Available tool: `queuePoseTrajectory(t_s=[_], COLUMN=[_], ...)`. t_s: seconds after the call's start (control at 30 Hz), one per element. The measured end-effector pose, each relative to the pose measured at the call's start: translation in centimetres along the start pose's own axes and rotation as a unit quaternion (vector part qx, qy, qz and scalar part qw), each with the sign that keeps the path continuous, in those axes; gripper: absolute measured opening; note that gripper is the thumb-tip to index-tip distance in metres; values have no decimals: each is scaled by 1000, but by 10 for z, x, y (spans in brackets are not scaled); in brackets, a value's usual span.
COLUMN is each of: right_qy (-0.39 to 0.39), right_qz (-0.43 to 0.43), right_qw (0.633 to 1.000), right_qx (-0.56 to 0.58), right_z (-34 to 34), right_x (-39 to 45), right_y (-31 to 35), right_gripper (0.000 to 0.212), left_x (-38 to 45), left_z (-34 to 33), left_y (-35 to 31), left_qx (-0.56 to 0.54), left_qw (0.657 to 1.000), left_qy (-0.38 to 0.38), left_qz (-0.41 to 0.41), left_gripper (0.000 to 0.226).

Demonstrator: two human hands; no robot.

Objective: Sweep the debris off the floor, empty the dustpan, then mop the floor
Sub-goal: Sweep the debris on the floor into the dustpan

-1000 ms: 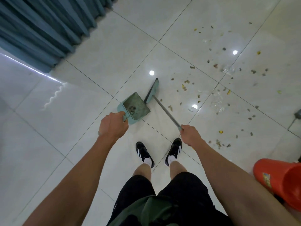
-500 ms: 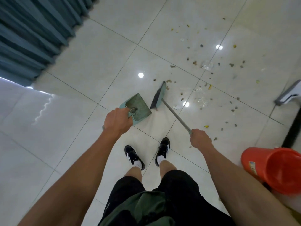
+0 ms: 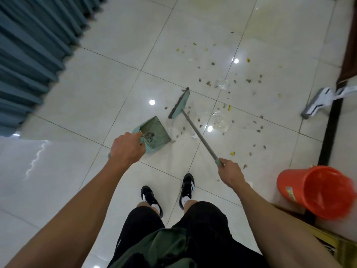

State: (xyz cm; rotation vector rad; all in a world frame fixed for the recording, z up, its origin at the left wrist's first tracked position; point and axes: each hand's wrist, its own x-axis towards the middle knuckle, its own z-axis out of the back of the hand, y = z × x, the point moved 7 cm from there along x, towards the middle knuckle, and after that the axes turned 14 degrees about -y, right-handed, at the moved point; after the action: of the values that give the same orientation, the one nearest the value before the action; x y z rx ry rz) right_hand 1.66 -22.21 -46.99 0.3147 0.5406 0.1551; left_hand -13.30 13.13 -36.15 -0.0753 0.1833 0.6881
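Note:
My left hand (image 3: 125,148) grips the handle of a teal dustpan (image 3: 157,132) that holds a small clump of dirt. My right hand (image 3: 230,172) grips the grey pole of a teal broom (image 3: 179,104), whose head stands on the tiles just beyond the pan's open edge. Small brown and yellow debris (image 3: 231,97) and bits of clear plastic lie scattered over the white tiled floor (image 3: 108,78) to the right of the broom. A white mop head (image 3: 316,103) rests on the floor at the right.
An orange bucket (image 3: 316,192) stands tilted at the right, beside a yellow-brown object at the frame's lower right. Blue curtains (image 3: 32,51) hang at the upper left. A dark door frame (image 3: 332,120) runs along the right edge. My feet in black shoes (image 3: 186,188) stand below the dustpan.
The view has shifted right, bringing the mop head and more of the bucket into sight. The broom head has moved away from the dustpan to the right, toward the debris.

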Motion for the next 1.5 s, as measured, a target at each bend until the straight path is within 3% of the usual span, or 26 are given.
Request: queuePoseTrajectory(t_s=[0.3, 0.6, 0.77, 1.07, 1.5], right_qy=[50, 28, 22, 33, 11], right_qz=[-29, -54, -100, -71, -185], right_qw=[995, 990, 982, 996, 982], right_qx=[87, 129, 157, 37, -35], right_z=[-58, -118, -141, -142, -89], right_x=[34, 95, 125, 131, 41], right_y=[154, 314, 360, 333, 152], right_gripper=[41, 32, 37, 32, 24], left_x=[62, 179, 225, 246, 214], left_z=[11, 16, 15, 13, 29], left_y=[85, 175, 192, 154, 73], left_qx=[9, -26, -13, -7, 23], left_qw=[1000, 997, 994, 989, 982], left_qy=[-16, -21, -19, -16, 2], left_qz=[-2, -69, -107, -146, -189], left_gripper=[27, 26, 22, 21, 19])
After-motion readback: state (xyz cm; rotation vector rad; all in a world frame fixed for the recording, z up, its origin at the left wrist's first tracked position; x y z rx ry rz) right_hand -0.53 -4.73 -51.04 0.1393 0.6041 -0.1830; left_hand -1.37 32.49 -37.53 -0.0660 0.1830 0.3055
